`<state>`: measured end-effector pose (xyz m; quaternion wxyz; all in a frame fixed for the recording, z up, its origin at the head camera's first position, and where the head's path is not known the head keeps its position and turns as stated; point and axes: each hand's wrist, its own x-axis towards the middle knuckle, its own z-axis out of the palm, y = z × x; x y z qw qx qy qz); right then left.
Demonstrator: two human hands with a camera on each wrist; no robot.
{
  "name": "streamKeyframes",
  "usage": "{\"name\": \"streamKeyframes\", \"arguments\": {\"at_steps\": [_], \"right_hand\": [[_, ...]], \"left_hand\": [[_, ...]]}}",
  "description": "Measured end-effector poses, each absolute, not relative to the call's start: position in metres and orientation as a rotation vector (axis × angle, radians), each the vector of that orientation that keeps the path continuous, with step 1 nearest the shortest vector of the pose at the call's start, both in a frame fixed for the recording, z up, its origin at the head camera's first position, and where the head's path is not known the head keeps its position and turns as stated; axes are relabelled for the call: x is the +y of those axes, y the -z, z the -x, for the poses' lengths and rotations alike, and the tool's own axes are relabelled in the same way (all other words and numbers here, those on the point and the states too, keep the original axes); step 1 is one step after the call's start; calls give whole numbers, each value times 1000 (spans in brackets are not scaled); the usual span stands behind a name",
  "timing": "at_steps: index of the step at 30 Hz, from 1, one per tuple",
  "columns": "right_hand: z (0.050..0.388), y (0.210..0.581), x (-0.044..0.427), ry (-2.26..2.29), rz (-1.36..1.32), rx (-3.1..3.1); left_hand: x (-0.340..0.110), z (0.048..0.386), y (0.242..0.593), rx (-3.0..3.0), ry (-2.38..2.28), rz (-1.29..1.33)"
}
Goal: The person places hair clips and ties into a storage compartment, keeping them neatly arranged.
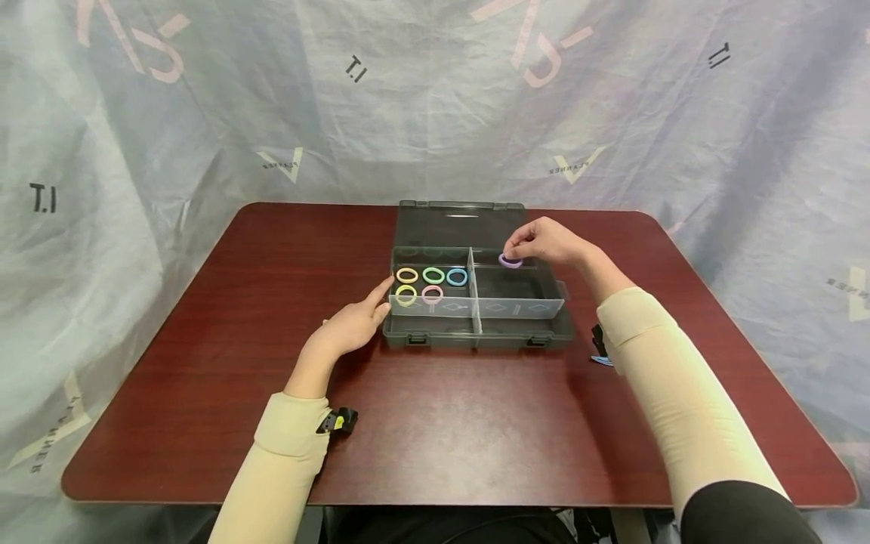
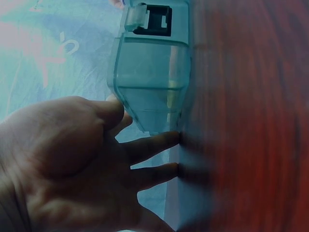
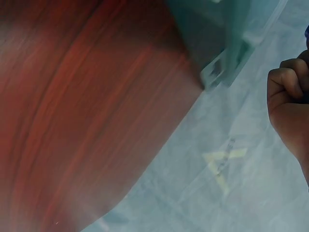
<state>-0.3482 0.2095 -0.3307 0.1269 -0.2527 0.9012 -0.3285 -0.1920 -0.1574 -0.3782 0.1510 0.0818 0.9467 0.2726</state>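
A grey translucent storage box point(image 1: 435, 340) stands on the table with its lid point(image 1: 459, 225) raised at the back. Several coloured rings lie in its left compartment: an orange-yellow ring point(image 1: 407, 269), a green ring point(image 1: 433, 270), a blue ring point(image 1: 457, 270), a yellow ring point(image 1: 406, 289) and a pink ring point(image 1: 432, 286). My right hand point(image 1: 544, 240) pinches a purple ring point(image 1: 510, 264) over the right compartment's back part. Against the box's left side, my left hand point(image 1: 350, 325) rests with fingers extended; in the left wrist view its thumb is by the box wall point(image 2: 149, 63).
The box sits on a dark red wooden table point(image 1: 204, 363) with rounded corners. A pale divider point(image 1: 474, 287) separates left from right inside it. Printed grey cloth point(image 1: 408, 113) hangs behind the table. A small blue item point(image 1: 602, 360) shows beside the right sleeve, its kind unclear.
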Motion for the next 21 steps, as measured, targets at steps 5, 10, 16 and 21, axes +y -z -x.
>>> {"name": "streamKeyframes", "arguments": {"at_steps": [5,10,16,21], "right_hand": [[349,329,191,955,781,2593],[350,331,173,978,816,2544],[350,334,155,980,862,2505],[349,338,145,946,903,2485]], "left_hand": [[-155,191,378,2714,-790,-231],[-153,192,379,2716,-790,-236],[-151,193,381,2720,-789,-236],[-149,192,380,2719,-781,-232]]}}
